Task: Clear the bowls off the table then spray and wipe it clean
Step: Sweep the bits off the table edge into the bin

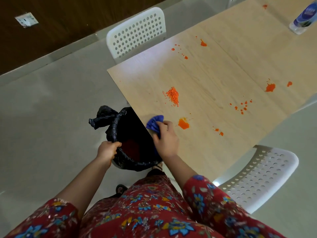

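A light wooden table (pixel 214 69) carries several orange spills, among them a heap of orange grains (pixel 172 96) and a wet orange blot (pixel 183 124). My right hand (pixel 165 139) grips a bunched blue cloth (pixel 155 124) at the table's near left edge, just left of the blot. My left hand (pixel 108 150) grips the rim of a bin lined with a black bag (pixel 130 134), held against and partly under the table edge. No bowls are in view.
A white perforated chair (pixel 137 31) stands at the table's far side, another white chair (pixel 257 176) at the near right. A clear bottle with a blue label (pixel 303 18) stands on the table at the top right. The floor is pale tile.
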